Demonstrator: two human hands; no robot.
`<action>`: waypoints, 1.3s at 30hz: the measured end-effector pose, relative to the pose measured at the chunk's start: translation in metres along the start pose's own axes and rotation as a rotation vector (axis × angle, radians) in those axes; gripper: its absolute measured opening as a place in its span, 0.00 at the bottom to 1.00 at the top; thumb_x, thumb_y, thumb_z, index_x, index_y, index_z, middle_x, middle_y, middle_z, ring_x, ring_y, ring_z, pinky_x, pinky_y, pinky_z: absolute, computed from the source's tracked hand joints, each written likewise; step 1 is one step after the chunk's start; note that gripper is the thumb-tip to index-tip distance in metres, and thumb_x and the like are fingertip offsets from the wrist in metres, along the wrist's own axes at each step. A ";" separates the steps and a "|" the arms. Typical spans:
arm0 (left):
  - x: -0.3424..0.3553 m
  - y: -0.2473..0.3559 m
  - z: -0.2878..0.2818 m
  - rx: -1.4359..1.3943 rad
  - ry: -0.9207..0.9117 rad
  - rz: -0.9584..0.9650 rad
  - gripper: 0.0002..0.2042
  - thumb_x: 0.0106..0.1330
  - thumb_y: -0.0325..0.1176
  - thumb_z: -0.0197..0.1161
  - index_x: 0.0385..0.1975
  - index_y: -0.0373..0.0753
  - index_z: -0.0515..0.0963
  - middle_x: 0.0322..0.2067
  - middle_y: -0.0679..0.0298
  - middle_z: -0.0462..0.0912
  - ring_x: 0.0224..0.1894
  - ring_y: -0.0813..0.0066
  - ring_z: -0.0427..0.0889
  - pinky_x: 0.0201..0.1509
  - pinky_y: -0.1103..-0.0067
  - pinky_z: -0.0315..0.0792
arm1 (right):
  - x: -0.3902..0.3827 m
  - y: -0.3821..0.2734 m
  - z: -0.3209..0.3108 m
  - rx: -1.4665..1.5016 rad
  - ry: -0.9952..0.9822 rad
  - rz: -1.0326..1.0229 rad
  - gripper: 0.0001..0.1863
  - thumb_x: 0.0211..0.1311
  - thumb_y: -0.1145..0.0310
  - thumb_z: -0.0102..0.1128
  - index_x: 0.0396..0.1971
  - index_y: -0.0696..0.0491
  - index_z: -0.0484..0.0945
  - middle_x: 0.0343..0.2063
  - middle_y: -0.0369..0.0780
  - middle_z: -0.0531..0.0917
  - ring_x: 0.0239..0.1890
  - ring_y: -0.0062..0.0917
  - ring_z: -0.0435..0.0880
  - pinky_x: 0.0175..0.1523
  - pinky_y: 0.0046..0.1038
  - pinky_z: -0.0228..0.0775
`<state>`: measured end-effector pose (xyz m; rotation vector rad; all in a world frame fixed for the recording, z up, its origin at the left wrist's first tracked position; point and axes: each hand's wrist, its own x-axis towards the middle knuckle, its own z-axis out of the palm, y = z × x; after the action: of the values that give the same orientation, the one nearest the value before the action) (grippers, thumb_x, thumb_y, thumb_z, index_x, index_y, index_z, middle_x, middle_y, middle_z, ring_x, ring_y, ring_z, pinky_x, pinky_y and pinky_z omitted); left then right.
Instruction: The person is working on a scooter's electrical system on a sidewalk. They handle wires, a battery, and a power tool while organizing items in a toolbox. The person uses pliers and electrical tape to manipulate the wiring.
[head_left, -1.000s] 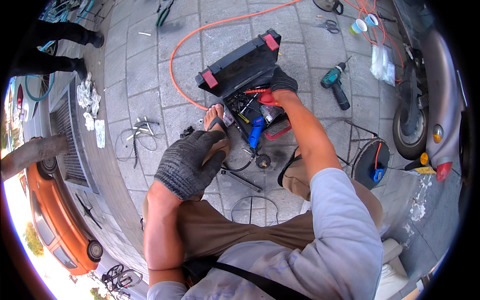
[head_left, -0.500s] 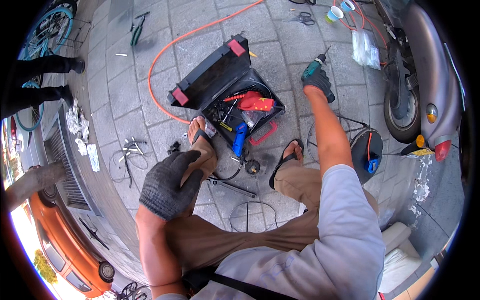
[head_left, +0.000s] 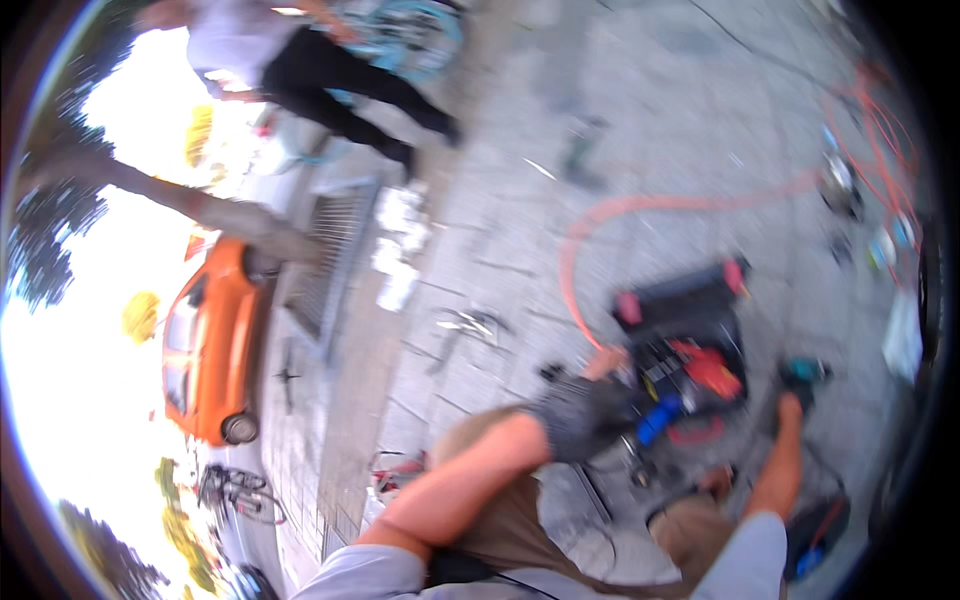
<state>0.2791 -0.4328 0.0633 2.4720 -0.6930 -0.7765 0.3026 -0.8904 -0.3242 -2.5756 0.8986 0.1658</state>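
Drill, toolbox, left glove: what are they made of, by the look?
Drill: likely plastic casing, judging by its teal-and-dark colouring; blur hides the finish.
Toolbox: probably moulded plastic, fairly matte: black, with no strong glints.
Left glove: looks like soft fabric, dark grey and dull, closely fitted; blur hides any weave or coating.

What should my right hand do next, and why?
Probably firm up the right hand's grip on the green drill before carrying it anywhere. The gloved hand is at the drill, beside the open tool case, but motion blur hides how its fingers wrap and whether the drill is clear of the paving.
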 end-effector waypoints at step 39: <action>-0.052 0.037 0.011 -2.541 0.282 0.575 0.06 0.69 0.34 0.58 0.41 0.42 0.75 0.20 0.70 0.74 0.25 0.70 0.78 0.35 0.66 0.79 | -0.386 -0.267 -0.322 0.419 -0.177 -1.429 0.26 0.55 0.63 0.70 0.54 0.52 0.77 0.45 0.45 0.84 0.42 0.37 0.85 0.47 0.34 0.77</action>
<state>0.2231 -0.4347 0.0955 -0.0124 0.0656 -0.3355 0.1573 -0.6133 0.1513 -2.1384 -0.9378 -0.1923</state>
